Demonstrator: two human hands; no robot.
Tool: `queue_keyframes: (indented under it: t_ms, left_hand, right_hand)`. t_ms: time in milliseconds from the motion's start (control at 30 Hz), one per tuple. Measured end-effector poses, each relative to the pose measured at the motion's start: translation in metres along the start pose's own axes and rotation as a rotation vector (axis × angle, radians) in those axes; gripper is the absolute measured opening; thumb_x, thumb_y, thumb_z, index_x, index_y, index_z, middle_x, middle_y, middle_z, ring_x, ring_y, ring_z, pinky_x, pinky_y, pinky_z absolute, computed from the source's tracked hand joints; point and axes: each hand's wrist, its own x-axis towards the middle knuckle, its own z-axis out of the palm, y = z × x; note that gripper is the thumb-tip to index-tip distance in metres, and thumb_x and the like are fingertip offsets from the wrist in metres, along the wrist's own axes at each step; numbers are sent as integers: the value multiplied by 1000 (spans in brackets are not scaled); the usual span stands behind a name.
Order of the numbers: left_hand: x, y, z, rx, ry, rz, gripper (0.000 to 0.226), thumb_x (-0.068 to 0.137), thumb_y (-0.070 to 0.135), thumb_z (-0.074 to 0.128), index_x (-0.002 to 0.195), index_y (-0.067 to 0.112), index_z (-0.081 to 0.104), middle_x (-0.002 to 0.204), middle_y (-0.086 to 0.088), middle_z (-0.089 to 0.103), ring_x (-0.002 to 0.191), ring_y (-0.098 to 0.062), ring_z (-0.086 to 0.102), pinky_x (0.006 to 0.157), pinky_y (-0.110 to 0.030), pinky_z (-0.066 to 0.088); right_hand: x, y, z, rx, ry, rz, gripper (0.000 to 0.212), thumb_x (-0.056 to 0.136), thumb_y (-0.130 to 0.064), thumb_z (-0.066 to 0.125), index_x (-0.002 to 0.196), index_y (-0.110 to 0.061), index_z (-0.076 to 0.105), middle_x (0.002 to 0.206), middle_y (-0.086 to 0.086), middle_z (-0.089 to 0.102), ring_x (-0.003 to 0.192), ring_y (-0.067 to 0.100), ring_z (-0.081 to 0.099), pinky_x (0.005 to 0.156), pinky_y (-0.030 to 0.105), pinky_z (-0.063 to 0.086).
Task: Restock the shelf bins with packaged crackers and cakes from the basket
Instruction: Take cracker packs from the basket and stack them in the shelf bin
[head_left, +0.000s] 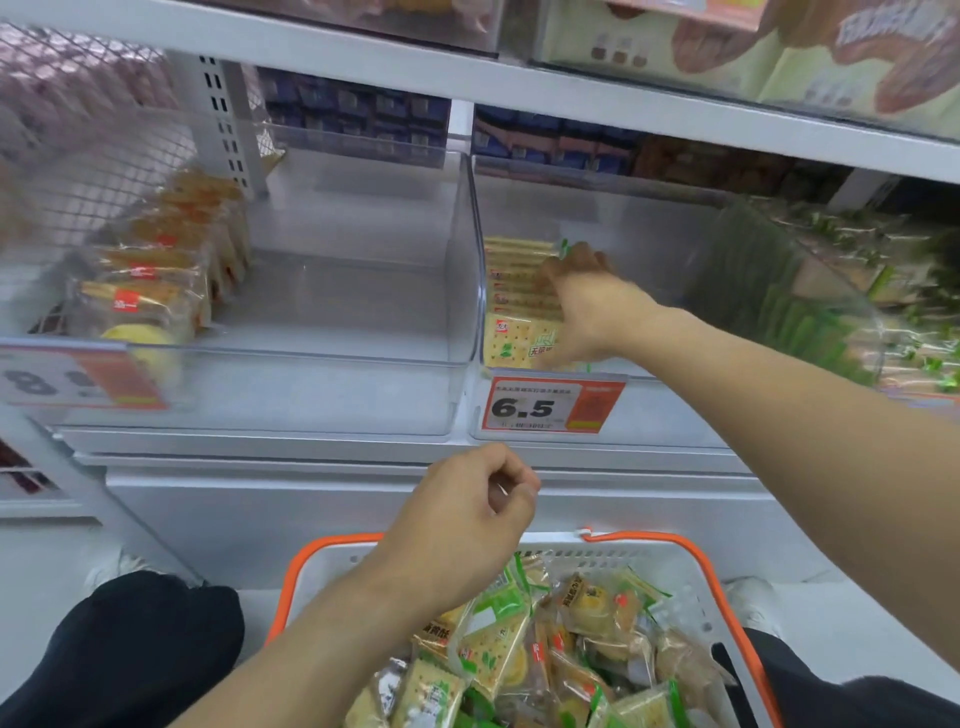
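The right hand (582, 291) is inside the clear bin (675, 234) above the 6.5 price tag (550, 406), fingers laid flat against a row of cracker packs (514, 306). The packs stand on edge along the bin's left wall, and the row's long axis runs from the front of the bin to the back. The front pack faces outward: a pale square cracker in a clear wrapper with a red logo and green print. The fingers press on the packs rather than curl round them.

The left hand (467, 509) hovers in front of the shelf edge, above the basket (332, 551), loosely curled and holding nothing. The white basket with its orange rim sits on the floor between the person's knees, heaped with more green-trimmed cracker packs and wrapped cakes (592, 608) lying every which way.

The neighbouring bin (363, 291) on the left holds cake packs (156, 280) stacked along its left side.
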Motion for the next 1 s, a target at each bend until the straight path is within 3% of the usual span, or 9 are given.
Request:
queue_keyframes:
  t_ms: [200,333,467,667,733,867,933,1000]
  left_hand:
    - [1,-1,0,11,-13,-15,10,97,27,60,89,30,66,81,10,66,68,-3,59,62,-18,48]
    - [-1,-2,1,22,-27,-23,10,97,27,60,89,29,67,82,8,67,77,-7,62,71,-25,52]
    - [-2,-3,3,32,-32,-35,10,97,28,59,90,30,66,84,8,67,75,-7,62,70,-24,52]
    - [-2,-4,3,40,-25,-42,10,97,29,60,89,30,66,86,8,69,80,-6,62,73,-22,51]
    - [-3,-4,2,38,-21,-38,11,97,29,60,88,30,67,85,8,69,79,-6,62,73,-22,50]
    - [-2,-6,2,49,-26,-35,11,97,28,60,89,29,66,85,6,69,78,-7,62,72,-23,50]
    - [-2,-8,3,62,-41,-36,10,97,28,60,89,28,66,85,5,69,79,-8,61,73,-25,51]
    - [-3,-10,5,68,-60,-38,10,97,28,60,89,26,66,84,4,69,78,-9,61,74,-29,53]
  right_hand:
    - [15,-1,8,141,-16,136,104,54,-44,95,140,-19,42,136,12,36,129,33,36,103,37,43]
    - [16,0,11,203,-84,268,127,56,-49,94,154,-15,20,150,18,28,145,41,19,118,45,32]
    - [17,6,14,435,-71,324,122,51,-43,98,147,-12,30,141,7,48,133,31,47,108,40,45]
    - [19,5,20,516,-55,308,123,45,-44,100,144,-18,32,138,3,48,132,28,47,110,40,43]
    - [19,8,20,504,-77,288,128,44,-49,99,148,-21,30,145,4,45,139,30,40,116,43,36]
    - [15,12,6,463,-80,259,143,55,-51,93,158,-17,-1,163,13,19,152,38,13,124,49,17]
    - [4,12,-8,627,-2,288,142,53,-52,93,158,-20,3,161,14,23,149,36,25,121,45,27]
    - [-13,11,-23,725,142,283,114,63,-55,89,151,-14,30,148,10,44,131,27,48,107,35,43]
